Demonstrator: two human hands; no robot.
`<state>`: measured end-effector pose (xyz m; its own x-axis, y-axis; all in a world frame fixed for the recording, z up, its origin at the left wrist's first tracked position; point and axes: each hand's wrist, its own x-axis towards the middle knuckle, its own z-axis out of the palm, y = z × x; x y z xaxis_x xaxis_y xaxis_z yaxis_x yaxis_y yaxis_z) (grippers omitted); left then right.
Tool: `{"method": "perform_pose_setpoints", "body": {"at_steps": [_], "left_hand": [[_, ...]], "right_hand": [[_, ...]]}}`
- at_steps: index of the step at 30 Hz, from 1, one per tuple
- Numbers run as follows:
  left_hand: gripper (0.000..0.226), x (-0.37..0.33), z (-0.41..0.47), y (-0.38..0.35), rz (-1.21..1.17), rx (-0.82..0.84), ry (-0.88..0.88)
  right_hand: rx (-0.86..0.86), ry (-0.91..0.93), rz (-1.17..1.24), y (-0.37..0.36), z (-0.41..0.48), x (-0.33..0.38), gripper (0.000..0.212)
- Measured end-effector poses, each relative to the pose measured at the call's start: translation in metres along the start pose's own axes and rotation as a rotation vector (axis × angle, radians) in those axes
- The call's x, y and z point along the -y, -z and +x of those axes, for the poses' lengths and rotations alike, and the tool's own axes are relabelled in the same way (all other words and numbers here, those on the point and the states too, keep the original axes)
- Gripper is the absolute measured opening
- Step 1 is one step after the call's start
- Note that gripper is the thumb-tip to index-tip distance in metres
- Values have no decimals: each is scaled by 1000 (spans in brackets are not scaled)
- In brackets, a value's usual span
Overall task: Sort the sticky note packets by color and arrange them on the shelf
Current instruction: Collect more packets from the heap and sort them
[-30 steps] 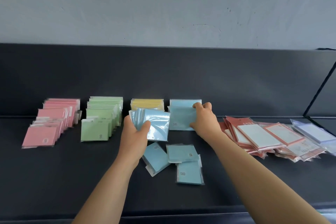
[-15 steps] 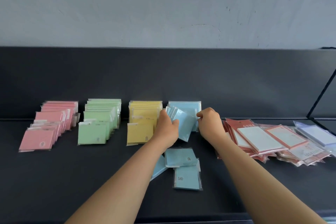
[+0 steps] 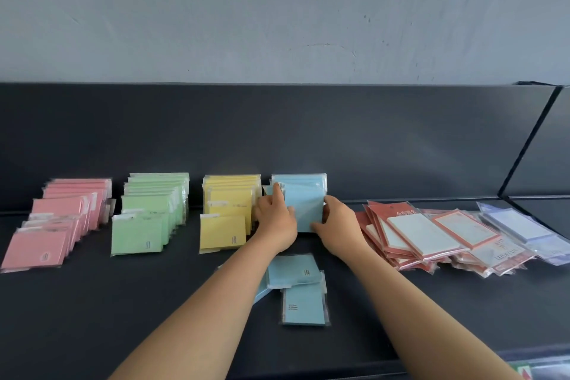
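Nearest me, a few loose blue packets (image 3: 303, 305) lie flat on the dark shelf (image 3: 92, 318), one partly under my left forearm. Beyond them my left hand (image 3: 276, 222) curls round the left edge of the upright blue stack (image 3: 305, 200), with fingers up at its top corner. My right hand (image 3: 337, 225) grips the stack's right edge. The stack stands at the shelf's back panel, just right of the yellow row (image 3: 229, 213). The green row (image 3: 151, 216) and pink row (image 3: 58, 225) follow leftward. A heap of red-bordered pads (image 3: 431, 237) lies to the right, with a grey wall (image 3: 277, 9) behind.
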<state>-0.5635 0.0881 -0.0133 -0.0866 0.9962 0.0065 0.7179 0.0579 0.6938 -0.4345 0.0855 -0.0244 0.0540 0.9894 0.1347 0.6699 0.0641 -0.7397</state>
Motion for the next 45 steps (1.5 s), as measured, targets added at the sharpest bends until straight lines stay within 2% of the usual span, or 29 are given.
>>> {"method": "perform_pose_setpoints", "body": {"at_steps": [4,11,14,20,25,29,34,41,45], "left_hand": [[64,4,-5,0,29,-43,-44],[59,11,-5,-3,-32,-59,-82],[68,11,-2,-3,-78,-87,-129],[73,12,2,-6,-91,-40,-112],[53,16,5,-5,-56,-25,-44],[60,17,6,-5,-58,-14,-87],[64,20,4,-3,-63,-28,-101],[97,27,-2,2,-18,46,-126],[93,24,-3,1,22,-5,-153]], "right_hand": [[-45,42,-18,-1,-1,-1,49],[6,46,-39,-5,-7,-3,29],[2,24,4,-5,-6,-4,22],[35,5,102,-10,-5,-5,34],[113,0,201,-5,0,-6,39],[141,38,238,-2,1,-4,52],[140,36,262,0,-3,-6,50],[103,84,176,-3,-7,-9,53],[59,107,134,-6,-9,-8,52]]}}
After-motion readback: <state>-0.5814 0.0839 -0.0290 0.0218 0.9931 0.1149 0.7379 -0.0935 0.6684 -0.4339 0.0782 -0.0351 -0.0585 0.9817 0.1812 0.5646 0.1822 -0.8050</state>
